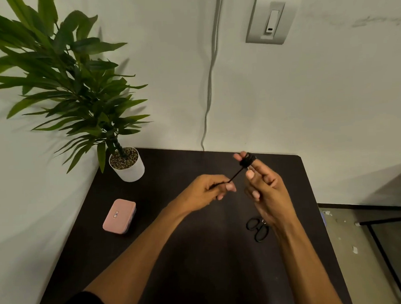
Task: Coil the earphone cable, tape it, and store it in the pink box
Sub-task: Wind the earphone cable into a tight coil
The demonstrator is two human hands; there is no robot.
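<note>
Pinching the taut free end of the black earphone cable (247,161) in the curled left hand (208,190); holding its coil wound round raised fingertips of the right hand (266,190), above the dark table (177,267). Closed pink box (119,216) lying well left; scissors (258,229) under the right wrist.

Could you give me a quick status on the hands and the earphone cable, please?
Left hand pinching the loose end. Cable wound round right hand fingers. Pink box closed; scissors under right wrist, not blocking.
</note>
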